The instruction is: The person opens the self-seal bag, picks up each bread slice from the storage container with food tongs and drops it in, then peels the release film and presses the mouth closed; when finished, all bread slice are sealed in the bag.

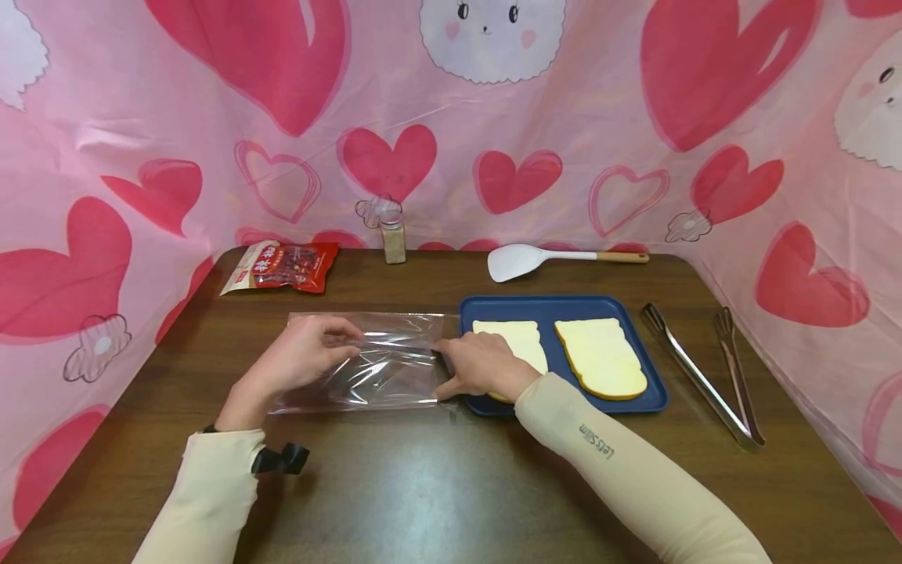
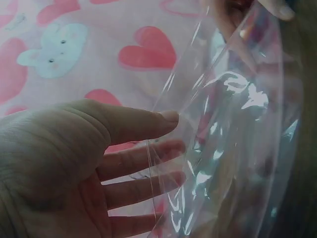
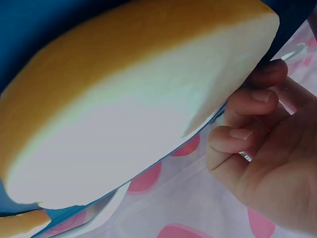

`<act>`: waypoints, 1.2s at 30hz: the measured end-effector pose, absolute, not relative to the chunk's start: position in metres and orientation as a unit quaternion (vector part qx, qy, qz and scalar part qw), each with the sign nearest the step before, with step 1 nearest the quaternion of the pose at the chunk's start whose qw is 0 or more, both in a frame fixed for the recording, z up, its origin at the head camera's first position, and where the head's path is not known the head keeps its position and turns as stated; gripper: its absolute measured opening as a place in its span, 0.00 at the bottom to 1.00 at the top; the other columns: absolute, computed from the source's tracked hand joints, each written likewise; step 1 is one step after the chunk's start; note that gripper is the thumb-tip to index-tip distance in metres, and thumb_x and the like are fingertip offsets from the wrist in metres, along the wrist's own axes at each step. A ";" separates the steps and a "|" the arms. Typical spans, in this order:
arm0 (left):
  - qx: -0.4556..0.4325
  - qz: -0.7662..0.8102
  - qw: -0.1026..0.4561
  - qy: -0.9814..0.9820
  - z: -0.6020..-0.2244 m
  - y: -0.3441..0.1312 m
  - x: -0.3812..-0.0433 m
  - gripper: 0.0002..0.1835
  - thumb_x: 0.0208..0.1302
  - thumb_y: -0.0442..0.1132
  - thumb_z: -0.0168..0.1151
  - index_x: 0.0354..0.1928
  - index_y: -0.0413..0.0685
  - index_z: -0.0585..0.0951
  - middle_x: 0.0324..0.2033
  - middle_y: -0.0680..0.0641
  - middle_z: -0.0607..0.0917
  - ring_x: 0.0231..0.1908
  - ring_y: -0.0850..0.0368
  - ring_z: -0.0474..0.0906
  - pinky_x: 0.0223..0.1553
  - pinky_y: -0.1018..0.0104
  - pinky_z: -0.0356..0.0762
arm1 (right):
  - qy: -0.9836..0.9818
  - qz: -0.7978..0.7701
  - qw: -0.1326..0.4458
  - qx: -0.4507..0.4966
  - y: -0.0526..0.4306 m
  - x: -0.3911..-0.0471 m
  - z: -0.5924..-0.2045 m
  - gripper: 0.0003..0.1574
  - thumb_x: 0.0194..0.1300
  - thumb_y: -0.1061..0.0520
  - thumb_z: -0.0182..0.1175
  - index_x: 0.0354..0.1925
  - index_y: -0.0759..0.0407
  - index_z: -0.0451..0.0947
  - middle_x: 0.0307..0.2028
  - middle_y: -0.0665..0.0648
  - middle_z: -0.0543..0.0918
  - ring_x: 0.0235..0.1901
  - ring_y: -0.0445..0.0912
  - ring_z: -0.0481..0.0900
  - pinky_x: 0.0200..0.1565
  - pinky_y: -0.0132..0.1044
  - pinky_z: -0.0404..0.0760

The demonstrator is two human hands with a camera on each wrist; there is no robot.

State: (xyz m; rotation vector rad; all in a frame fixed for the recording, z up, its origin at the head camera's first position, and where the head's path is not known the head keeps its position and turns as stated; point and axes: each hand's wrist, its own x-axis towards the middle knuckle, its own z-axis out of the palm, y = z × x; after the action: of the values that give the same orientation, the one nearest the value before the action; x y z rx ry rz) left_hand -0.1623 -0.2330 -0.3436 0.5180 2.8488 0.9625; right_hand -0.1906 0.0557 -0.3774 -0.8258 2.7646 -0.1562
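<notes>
A clear plastic bag (image 1: 380, 368) lies across the middle of the table, shiny with creases. My left hand (image 1: 310, 352) is over its left part, thumb and fingers apart. From the left wrist view, these fingers (image 2: 133, 191) stretch out straight at the film's edge, the thumb tip overlapping it. At the bag's right end, my right hand (image 1: 486, 364) holds the edge, index finger and thumb spread along it. Its other fingers (image 3: 230, 141) curl beside a bread slice (image 3: 114, 119). Part of that slice (image 1: 521, 341) is hidden by the hand in the head view.
A blue tray (image 1: 564, 301) carries the covered slice and a second bread slice (image 1: 602, 356). Metal tongs (image 1: 705, 384) lie to its right, a white spatula (image 1: 517, 261) behind it. A seasoning jar (image 1: 393, 239) and a red food packet (image 1: 289, 266) sit at the back.
</notes>
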 end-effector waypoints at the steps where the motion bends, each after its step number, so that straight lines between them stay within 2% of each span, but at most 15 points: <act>1: 0.167 0.316 0.050 0.933 -0.346 -0.233 -0.163 0.13 0.69 0.35 0.70 0.54 0.42 0.88 0.51 0.40 0.90 0.50 0.44 0.88 0.53 0.44 0.87 | 0.949 -0.054 0.126 -0.284 0.056 -0.191 -0.378 0.48 0.57 0.29 0.75 0.70 0.46 0.78 0.25 0.46 0.81 0.32 0.45 0.79 0.34 0.43 0.80; 6: 0.162 0.301 0.060 0.938 -0.354 -0.230 -0.167 0.20 0.67 0.34 0.71 0.60 0.41 0.85 0.56 0.38 0.88 0.55 0.41 0.86 0.58 0.39 0.83 | 0.950 -0.049 0.121 -0.284 0.056 -0.191 -0.378 0.48 0.57 0.28 0.75 0.70 0.46 0.78 0.26 0.46 0.81 0.32 0.45 0.79 0.34 0.43 0.80; 10: 0.168 0.280 0.059 0.943 -0.358 -0.227 -0.169 0.23 0.64 0.35 0.74 0.61 0.40 0.84 0.53 0.39 0.90 0.52 0.43 0.87 0.57 0.40 0.83 | 0.950 -0.050 0.123 -0.282 0.056 -0.191 -0.378 0.50 0.57 0.27 0.75 0.71 0.44 0.77 0.24 0.46 0.80 0.32 0.45 0.79 0.33 0.43 0.80; 16: 0.172 0.267 0.053 0.947 -0.359 -0.224 -0.169 0.21 0.64 0.37 0.76 0.57 0.39 0.86 0.49 0.40 0.91 0.46 0.47 0.90 0.52 0.44 0.85 | 0.951 -0.044 0.128 -0.279 0.056 -0.191 -0.377 0.50 0.57 0.28 0.75 0.72 0.44 0.76 0.26 0.47 0.81 0.34 0.46 0.80 0.36 0.44 0.81; 23: 0.173 0.274 0.049 0.945 -0.361 -0.224 -0.167 0.14 0.70 0.35 0.66 0.54 0.41 0.88 0.52 0.39 0.90 0.55 0.40 0.84 0.60 0.36 0.79 | 0.951 -0.041 0.122 -0.280 0.056 -0.190 -0.378 0.47 0.58 0.29 0.75 0.70 0.44 0.77 0.32 0.49 0.86 0.35 0.46 0.82 0.36 0.45 0.82; 31: 0.176 0.266 0.043 0.947 -0.364 -0.224 -0.168 0.16 0.74 0.34 0.60 0.57 0.36 0.87 0.55 0.34 0.88 0.49 0.44 0.83 0.58 0.38 0.81 | 0.950 -0.048 0.130 -0.280 0.057 -0.190 -0.377 0.48 0.58 0.29 0.75 0.71 0.44 0.77 0.32 0.48 0.85 0.33 0.45 0.79 0.35 0.41 0.80; 34: 0.176 0.264 0.039 0.948 -0.363 -0.223 -0.168 0.15 0.74 0.34 0.60 0.57 0.35 0.87 0.54 0.34 0.89 0.42 0.45 0.83 0.50 0.41 0.83 | 0.950 -0.044 0.130 -0.280 0.057 -0.190 -0.377 0.50 0.56 0.27 0.75 0.71 0.44 0.76 0.35 0.48 0.87 0.35 0.45 0.79 0.36 0.41 0.80; 36: 0.177 0.254 0.025 0.951 -0.363 -0.222 -0.168 0.14 0.74 0.34 0.60 0.55 0.37 0.88 0.52 0.36 0.90 0.41 0.46 0.83 0.52 0.38 0.79 | 0.950 -0.042 0.129 -0.281 0.057 -0.190 -0.377 0.51 0.56 0.27 0.75 0.72 0.44 0.76 0.36 0.49 0.87 0.35 0.45 0.80 0.37 0.42 0.81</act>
State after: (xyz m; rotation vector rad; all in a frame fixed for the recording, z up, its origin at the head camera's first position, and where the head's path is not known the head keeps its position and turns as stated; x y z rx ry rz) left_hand -0.1676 -0.2219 -0.3627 0.5467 2.9402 0.7862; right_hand -0.1899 0.0568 -0.3769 -0.8176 2.7619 -0.1215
